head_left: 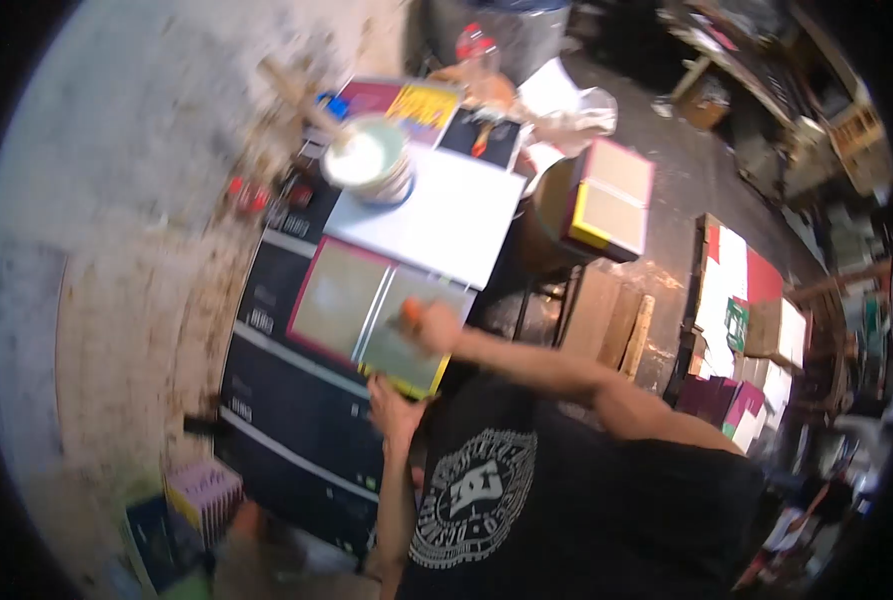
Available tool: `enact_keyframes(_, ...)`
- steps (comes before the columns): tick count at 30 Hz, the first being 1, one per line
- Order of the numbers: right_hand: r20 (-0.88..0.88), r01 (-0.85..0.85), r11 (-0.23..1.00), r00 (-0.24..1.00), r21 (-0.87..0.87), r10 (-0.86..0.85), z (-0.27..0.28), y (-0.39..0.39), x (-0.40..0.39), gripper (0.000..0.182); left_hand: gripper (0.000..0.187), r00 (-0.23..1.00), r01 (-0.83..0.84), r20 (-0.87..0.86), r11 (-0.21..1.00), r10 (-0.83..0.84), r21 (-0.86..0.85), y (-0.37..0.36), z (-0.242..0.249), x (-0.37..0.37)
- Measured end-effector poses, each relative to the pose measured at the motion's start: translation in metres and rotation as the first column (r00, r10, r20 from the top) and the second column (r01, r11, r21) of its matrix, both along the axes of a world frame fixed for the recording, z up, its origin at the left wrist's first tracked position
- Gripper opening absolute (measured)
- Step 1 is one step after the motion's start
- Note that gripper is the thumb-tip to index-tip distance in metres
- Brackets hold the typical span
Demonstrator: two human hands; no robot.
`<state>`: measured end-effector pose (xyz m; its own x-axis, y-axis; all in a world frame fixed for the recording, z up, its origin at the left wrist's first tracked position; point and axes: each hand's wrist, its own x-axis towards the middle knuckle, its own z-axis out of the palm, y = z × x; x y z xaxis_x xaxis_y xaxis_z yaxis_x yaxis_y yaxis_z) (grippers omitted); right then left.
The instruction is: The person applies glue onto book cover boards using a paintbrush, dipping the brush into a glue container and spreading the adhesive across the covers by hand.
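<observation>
An open cover panel (341,300) with grey-brown inner faces, pink and yellow edges and a pale strip down its middle lies on the dark table. My right hand (434,328) is closed round an orange-handled tool (410,309) over the panel's right half; the tool's working end is blurred. At the panel's lower yellow edge rests my left hand (394,408), fingers spread against the border. Just above the panel, a white sheet (446,215) carries a tub of white paste (371,160) with a wooden stick (301,98) standing in it.
More panels are stacked on a round stool or drum (556,215) to the right. A pink-and-yellow stack (204,492) stands at the lower left. Beyond the table's far end are a plastic bottle (477,50) and a bin (536,35). Boards (606,315) lie on the floor.
</observation>
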<state>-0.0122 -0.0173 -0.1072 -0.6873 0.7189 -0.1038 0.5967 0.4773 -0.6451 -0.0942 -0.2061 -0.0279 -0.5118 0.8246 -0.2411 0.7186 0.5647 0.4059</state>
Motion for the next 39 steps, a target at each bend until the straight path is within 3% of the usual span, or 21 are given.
enact_keyframes(1,0.121,0.142,0.982,0.984,-0.127,-0.127,0.046,0.018,0.014,0.035,0.116,1.000,-0.024,0.014,1.000,0.025,-0.010,-0.001,0.005,0.001)
enact_keyframes(2,0.033,0.169,0.948,0.986,-0.270,-0.166,0.076,0.038,0.034,0.038,0.116,0.998,-0.046,0.033,0.999,0.047,-0.017,0.001,0.008,0.002)
enact_keyframes(3,0.001,0.182,0.941,0.982,-0.286,-0.189,0.057,0.062,0.057,0.041,0.117,0.996,-0.072,0.048,0.997,0.073,-0.022,0.001,0.012,0.003)
enact_keyframes(5,0.011,0.257,0.966,0.966,0.014,-0.257,0.056,0.104,0.080,0.043,0.119,0.993,-0.101,0.056,0.994,0.103,-0.047,0.003,0.014,0.002)
enact_keyframes(8,-0.271,0.366,0.931,0.898,0.020,-0.347,0.091,0.106,0.080,0.037,0.119,0.992,-0.106,0.064,0.993,0.109,-0.047,0.007,0.006,-0.001)
enact_keyframes(10,-0.293,0.223,0.974,0.930,-0.033,-0.223,0.112,0.074,0.064,0.032,0.119,0.989,-0.111,0.099,0.993,0.106,0.041,0.000,-0.005,-0.001)
enact_keyframes(11,-0.333,0.047,0.992,0.943,0.120,-0.004,0.108,0.058,0.056,0.030,0.119,0.988,-0.116,0.100,0.993,0.116,-0.003,0.000,-0.001,0.001)
enact_keyframes(12,-0.368,-0.056,0.996,0.927,0.066,0.077,0.108,0.041,0.047,0.030,0.119,0.987,-0.124,0.096,0.991,0.127,-0.042,0.005,0.007,0.002)
enact_keyframes(14,-0.259,-0.174,0.974,0.943,0.146,0.208,0.062,0.051,0.044,0.031,0.120,0.986,-0.133,0.093,0.986,0.142,-0.099,0.005,0.011,0.001)
enact_keyframes(16,-0.221,-0.007,1.000,0.975,-0.009,0.005,0.072,0.090,0.043,0.030,0.121,0.984,-0.138,0.099,0.983,0.150,-0.120,0.005,0.007,0.001)
enact_keyframes(17,-0.109,-0.007,1.000,0.994,0.012,0.008,0.074,0.112,0.041,0.028,0.123,0.980,-0.148,0.119,0.981,0.162,-0.122,0.006,0.008,0.001)
enact_keyframes(18,-0.065,-0.051,0.949,0.995,0.311,0.075,0.081,0.127,0.029,0.027,0.123,0.978,-0.156,0.123,0.980,0.171,-0.124,0.007,0.008,0.001)
enact_keyframes(20,-0.234,-0.067,0.948,0.961,0.311,0.145,0.103,0.127,0.001,0.027,0.124,0.975,-0.166,0.129,0.977,0.183,-0.133,0.006,0.004,0.002)
enact_keyframes(22,-0.407,-0.263,0.945,0.854,0.196,0.323,0.082,0.124,-0.030,0.026,0.125,0.974,-0.169,0.134,0.981,0.181,-0.095,0.002,-0.009,0.002)
enact_keyframes(23,-0.394,-0.432,0.898,0.814,0.079,0.426,0.108,0.111,-0.043,0.027,0.126,0.974,-0.174,0.135,0.982,0.182,-0.073,0.002,-0.012,0.001)
enact_keyframes(26,-0.141,-0.716,0.587,0.582,0.379,0.801,0.093,0.113,-0.095,0.027,0.126,0.960,-0.222,0.129,0.955,0.250,-0.195,0.012,0.003,0.002)
enact_keyframes(28,-0.120,-0.673,0.561,0.583,0.482,0.803,0.067,0.144,-0.134,0.023,0.123,0.960,-0.245,0.083,0.944,0.269,-0.221,0.015,0.003,0.005)
enact_keyframes(30,0.037,-0.719,0.486,0.577,0.497,0.816,0.058,0.170,-0.173,0.028,0.121,0.959,-0.260,0.043,0.931,0.280,-0.255,0.016,0.003,0.007)
enact_keyframes(36,0.051,-0.620,0.392,0.573,0.679,0.818,0.055,0.229,-0.266,0.025,0.116,0.953,-0.290,-0.004,0.909,0.303,-0.301,0.025,0.010,0.012)
enact_keyframes(38,-0.118,-0.506,0.466,0.575,0.726,0.809,0.085,0.233,-0.265,0.024,0.115,0.946,-0.309,-0.008,0.897,0.324,-0.317,0.024,0.002,0.012)
enact_keyframes(39,-0.182,-0.520,0.577,0.623,0.630,0.761,0.100,0.230,-0.258,0.024,0.114,0.944,-0.311,0.005,0.893,0.330,-0.326,0.026,0.007,0.010)
